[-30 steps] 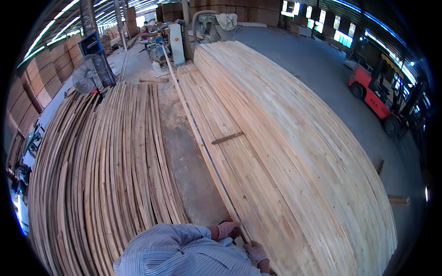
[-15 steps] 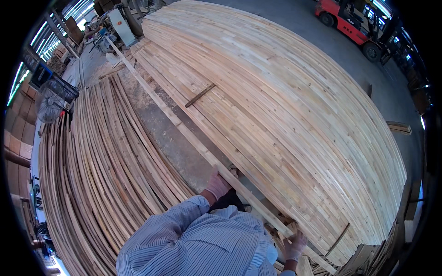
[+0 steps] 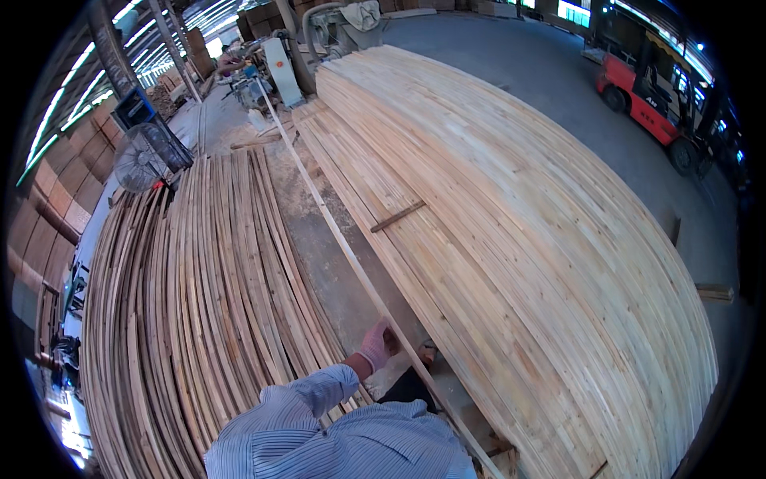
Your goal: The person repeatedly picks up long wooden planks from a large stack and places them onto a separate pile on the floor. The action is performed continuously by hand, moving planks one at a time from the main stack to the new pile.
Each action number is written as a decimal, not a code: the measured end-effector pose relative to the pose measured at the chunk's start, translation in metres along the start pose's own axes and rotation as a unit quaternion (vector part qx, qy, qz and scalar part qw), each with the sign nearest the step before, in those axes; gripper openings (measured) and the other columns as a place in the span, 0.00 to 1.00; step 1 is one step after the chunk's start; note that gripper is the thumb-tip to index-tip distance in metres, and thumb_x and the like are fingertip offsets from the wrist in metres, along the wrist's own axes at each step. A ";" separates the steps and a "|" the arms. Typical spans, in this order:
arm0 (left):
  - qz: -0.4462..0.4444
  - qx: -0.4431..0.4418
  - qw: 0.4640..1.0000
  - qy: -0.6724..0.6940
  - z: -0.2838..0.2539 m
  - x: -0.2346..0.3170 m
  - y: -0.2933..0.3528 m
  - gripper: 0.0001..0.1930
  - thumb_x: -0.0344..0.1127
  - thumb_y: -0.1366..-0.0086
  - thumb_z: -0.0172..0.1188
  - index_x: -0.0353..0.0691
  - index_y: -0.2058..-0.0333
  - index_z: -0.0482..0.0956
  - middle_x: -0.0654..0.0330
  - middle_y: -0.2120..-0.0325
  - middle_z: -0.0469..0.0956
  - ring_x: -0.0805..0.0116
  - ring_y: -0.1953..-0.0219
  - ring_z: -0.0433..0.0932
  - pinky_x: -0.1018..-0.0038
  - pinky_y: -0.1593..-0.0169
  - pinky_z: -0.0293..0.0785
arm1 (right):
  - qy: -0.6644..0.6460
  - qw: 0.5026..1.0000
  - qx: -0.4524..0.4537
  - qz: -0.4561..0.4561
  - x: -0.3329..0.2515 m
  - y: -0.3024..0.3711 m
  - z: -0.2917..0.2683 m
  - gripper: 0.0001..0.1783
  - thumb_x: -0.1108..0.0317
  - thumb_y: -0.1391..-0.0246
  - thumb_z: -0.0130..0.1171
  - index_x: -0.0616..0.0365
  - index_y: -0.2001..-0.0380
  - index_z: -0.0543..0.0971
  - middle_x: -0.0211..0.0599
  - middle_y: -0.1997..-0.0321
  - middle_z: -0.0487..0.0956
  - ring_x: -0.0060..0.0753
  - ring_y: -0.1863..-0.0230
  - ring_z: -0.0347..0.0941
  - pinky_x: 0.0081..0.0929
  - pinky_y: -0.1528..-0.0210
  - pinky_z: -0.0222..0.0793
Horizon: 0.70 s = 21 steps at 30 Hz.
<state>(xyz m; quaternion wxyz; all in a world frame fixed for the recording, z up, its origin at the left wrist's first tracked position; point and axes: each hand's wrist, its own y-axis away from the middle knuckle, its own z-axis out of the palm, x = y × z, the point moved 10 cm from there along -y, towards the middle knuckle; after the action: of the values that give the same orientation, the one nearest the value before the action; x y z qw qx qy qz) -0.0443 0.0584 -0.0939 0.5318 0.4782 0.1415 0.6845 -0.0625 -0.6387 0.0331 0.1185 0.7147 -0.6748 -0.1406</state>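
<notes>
Now the left hand's fingers point(image 3: 381, 342) wrap the long wooden strip point(image 3: 343, 239).

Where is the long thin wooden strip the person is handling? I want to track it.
In the head view, the long strip runs down the floor gap between the slat pile and the board stack, with the left hand on it.

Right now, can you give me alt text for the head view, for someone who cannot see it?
A gloved left hand grips a long thin wooden strip running away between a broad stack of pale planks on the right and a pile of thin slats on the left. A red forklift stands far right.
</notes>
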 end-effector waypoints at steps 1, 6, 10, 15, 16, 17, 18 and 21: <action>-0.007 0.013 1.000 0.011 -0.001 -0.001 0.006 0.24 0.55 0.30 0.53 0.41 0.47 0.73 0.55 0.50 0.78 0.52 0.48 0.78 0.50 0.39 0.70 | -0.013 1.000 -0.005 -0.013 -0.010 -0.007 -0.002 0.31 0.43 0.42 0.61 0.45 0.39 0.75 0.32 0.56 0.84 0.44 0.55 0.79 0.54 0.46 0.69; -0.089 -0.079 0.993 0.015 0.041 -0.077 0.071 0.24 0.53 0.30 0.55 0.38 0.48 0.71 0.50 0.52 0.78 0.47 0.48 0.77 0.46 0.41 0.71 | -0.078 0.995 -0.037 -0.056 -0.063 -0.044 0.003 0.29 0.45 0.41 0.60 0.50 0.42 0.77 0.38 0.54 0.84 0.45 0.52 0.79 0.50 0.45 0.69; -0.131 -0.032 0.991 -0.012 0.035 -0.105 0.071 0.27 0.55 0.29 0.54 0.35 0.47 0.70 0.48 0.52 0.77 0.43 0.49 0.77 0.41 0.44 0.71 | -0.117 0.990 -0.054 -0.053 -0.057 -0.053 0.018 0.28 0.47 0.41 0.60 0.54 0.45 0.79 0.42 0.52 0.83 0.45 0.50 0.78 0.47 0.44 0.70; -0.128 -0.002 0.990 -0.055 0.041 -0.096 0.066 0.24 0.55 0.30 0.54 0.40 0.49 0.75 0.55 0.57 0.80 0.53 0.55 0.82 0.50 0.52 0.81 | -0.163 0.984 -0.070 0.017 0.073 -0.035 0.048 0.26 0.49 0.40 0.59 0.59 0.48 0.80 0.47 0.50 0.83 0.46 0.47 0.78 0.43 0.43 0.70; -0.129 0.003 0.990 -0.060 0.044 -0.093 0.066 0.24 0.55 0.30 0.54 0.40 0.49 0.75 0.56 0.57 0.80 0.53 0.55 0.82 0.51 0.52 0.81 | -0.181 0.980 -0.068 0.043 0.111 -0.027 0.050 0.26 0.49 0.40 0.59 0.60 0.49 0.81 0.48 0.50 0.83 0.47 0.47 0.78 0.42 0.42 0.70; -0.119 -0.020 0.991 -0.060 0.049 -0.087 0.060 0.24 0.55 0.30 0.55 0.40 0.48 0.75 0.56 0.57 0.81 0.54 0.54 0.82 0.52 0.53 0.81 | -0.197 0.976 -0.065 0.068 0.142 -0.021 0.049 0.26 0.50 0.39 0.59 0.61 0.49 0.81 0.49 0.49 0.83 0.47 0.46 0.78 0.41 0.42 0.70; -0.107 -0.040 0.992 -0.059 0.051 -0.081 0.053 0.24 0.55 0.31 0.55 0.40 0.48 0.75 0.56 0.56 0.81 0.54 0.54 0.82 0.54 0.53 0.81 | -0.205 0.975 -0.047 0.073 0.156 -0.018 0.035 0.26 0.50 0.40 0.59 0.61 0.50 0.82 0.50 0.50 0.83 0.48 0.47 0.78 0.42 0.43 0.70; -0.073 -0.049 0.995 -0.048 0.067 -0.055 0.041 0.24 0.55 0.32 0.57 0.42 0.47 0.75 0.57 0.55 0.82 0.56 0.53 0.82 0.56 0.52 0.81 | -0.216 0.951 -0.051 0.215 0.137 0.007 -0.041 0.28 0.45 0.40 0.58 0.60 0.52 0.83 0.50 0.53 0.84 0.50 0.48 0.79 0.43 0.45 0.70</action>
<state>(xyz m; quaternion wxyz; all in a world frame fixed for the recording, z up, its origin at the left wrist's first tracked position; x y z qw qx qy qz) -0.0162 -0.0263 -0.0587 0.6091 0.4725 0.1165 0.6263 -0.0476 -0.7769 0.0688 0.0335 0.4980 -0.8141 -0.2970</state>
